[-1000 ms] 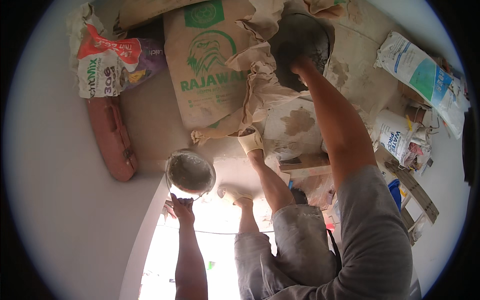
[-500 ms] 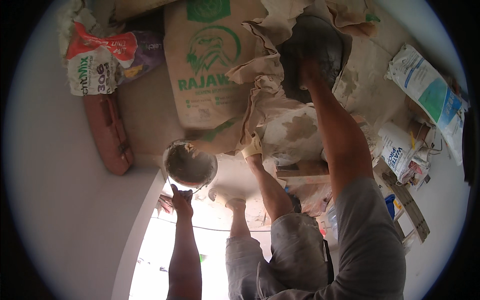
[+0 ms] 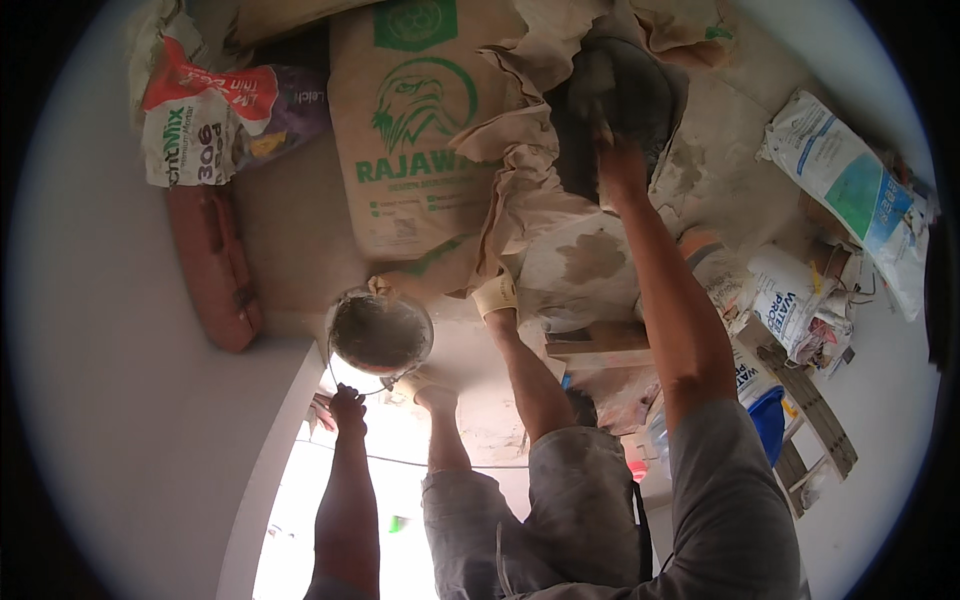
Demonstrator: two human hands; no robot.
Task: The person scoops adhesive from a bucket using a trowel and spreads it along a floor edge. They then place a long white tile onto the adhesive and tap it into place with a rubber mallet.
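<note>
My left hand is closed on the wire handle of a round bucket with grey material inside, which sits low by the bright doorway. My right arm reaches up the frame to my right hand, closed on a slim object I cannot make out, over dark grey powdery material inside a torn paper sack. A large brown paper sack with green print lies left of it. My feet in cream sandals stand below the sacks.
A red-brown hard case lies by the left wall, under a red, white and purple bag. At right are a white, blue and green sack, white buckets, a wooden plank and a ladder-like frame.
My left hand and arm have shifted left and my legs appear further left. My right hand has moved down the frame slightly within the torn sack, with a slim object now showing at it.
</note>
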